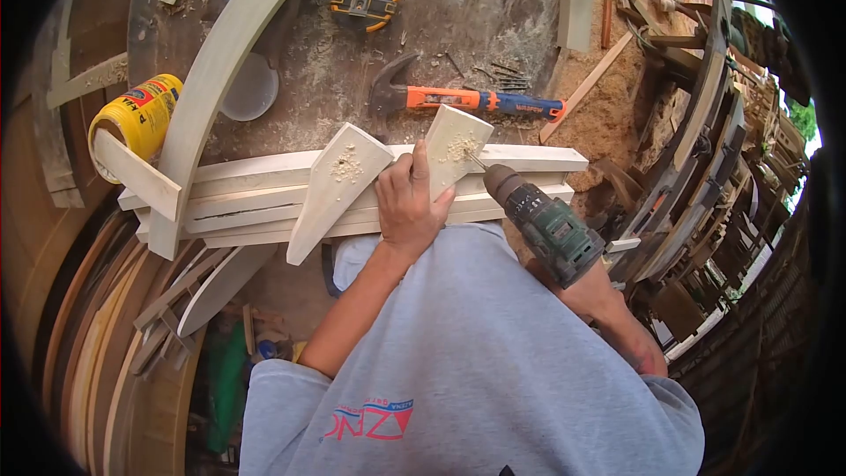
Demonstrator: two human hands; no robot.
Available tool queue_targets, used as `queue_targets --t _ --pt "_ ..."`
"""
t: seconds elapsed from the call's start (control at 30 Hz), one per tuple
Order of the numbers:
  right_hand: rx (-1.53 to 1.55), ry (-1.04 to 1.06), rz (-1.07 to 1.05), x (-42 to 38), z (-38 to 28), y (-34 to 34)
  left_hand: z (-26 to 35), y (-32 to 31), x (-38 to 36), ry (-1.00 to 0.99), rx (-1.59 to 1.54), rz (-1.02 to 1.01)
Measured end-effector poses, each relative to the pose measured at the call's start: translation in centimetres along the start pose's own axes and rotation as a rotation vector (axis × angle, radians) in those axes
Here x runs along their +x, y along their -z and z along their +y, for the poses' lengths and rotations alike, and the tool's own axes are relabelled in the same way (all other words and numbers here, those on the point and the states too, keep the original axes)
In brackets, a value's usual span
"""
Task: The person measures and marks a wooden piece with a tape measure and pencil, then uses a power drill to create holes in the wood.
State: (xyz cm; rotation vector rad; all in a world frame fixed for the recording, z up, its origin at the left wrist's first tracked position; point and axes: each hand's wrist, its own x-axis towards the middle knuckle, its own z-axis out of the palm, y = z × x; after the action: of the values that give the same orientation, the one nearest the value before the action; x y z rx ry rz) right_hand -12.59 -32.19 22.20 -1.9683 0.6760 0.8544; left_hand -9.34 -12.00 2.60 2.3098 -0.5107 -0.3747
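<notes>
My left hand (pixel 411 198) presses a short angled wood piece (pixel 460 143) down on a stack of pale boards (pixel 256 183), its fingers along the piece's left edge. In my right hand (pixel 589 289) is a green cordless drill (pixel 553 227); the drill body hides most of the fingers. The bit meets the wood piece near its right edge, where shavings lie. A second angled wood piece (pixel 339 178), also with shavings on it, rests on the boards left of my left hand. A claw hammer (pixel 476 101) with an orange and blue handle lies just beyond.
A long curved board (pixel 236 40) crosses the left of the worktable (pixel 308 88). Beside it stand a yellow glue tub (pixel 141 119) with a wood scrap against it and a round translucent lid (pixel 251 88). A yellow-and-black tool (pixel 367 2) and several nails (pixel 504 77) lie farther back. Timber is piled at right.
</notes>
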Motion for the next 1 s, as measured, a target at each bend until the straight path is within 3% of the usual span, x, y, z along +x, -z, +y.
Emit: queue_targets --t 0.27,0.4,0.47,0.6,0.8,1.0 --pt "-0.092 0.077 -0.17 0.7 -0.4 0.7 -0.1 -0.2 -0.1 -0.006 -0.013 0.008" --pt "-0.027 0.026 -0.154 1.4 -1.1 -0.1 -0.1 -0.1 -0.1 -0.004 -0.015 0.008" --pt "-0.097 0.125 -0.121 1.8 -2.2 -0.4 -0.1 -0.1 -0.1 -0.007 -0.026 0.006" --pt "-0.004 0.014 -0.146 2.3 -2.3 -1.3 -0.1 -0.1 0.0 -0.005 -0.031 -0.006" --pt "-0.208 0.255 -0.057 2.8 -1.1 -2.7 0.0 0.0 0.0 -0.023 -0.016 0.007" --pt "-0.07 0.088 -0.082 2.2 -1.9 -2.2 0.0 -0.2 0.1 -0.012 -0.019 0.022"
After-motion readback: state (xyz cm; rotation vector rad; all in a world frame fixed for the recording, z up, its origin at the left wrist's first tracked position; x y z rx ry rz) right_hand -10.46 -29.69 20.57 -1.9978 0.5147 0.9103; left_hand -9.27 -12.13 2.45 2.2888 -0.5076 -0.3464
